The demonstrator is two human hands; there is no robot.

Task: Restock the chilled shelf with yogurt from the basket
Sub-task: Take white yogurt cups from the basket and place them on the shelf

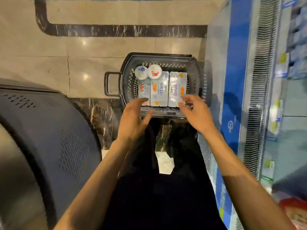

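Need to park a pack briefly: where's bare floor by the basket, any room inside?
Bare tile floor lies left of the basket, past its side handle, and beyond its far rim up to the dark marble band. Inside is crowded: three flat packs and two round cups cover the bottom.

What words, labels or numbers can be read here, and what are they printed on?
Nothing reads clearly.
Flat yogurt packs in the basket: Chinese characters, too blurred to read.
Two round lids: any print is too small.
Blue chiller panel: white print and a logo, blurred.
Shelf tags: blurred.
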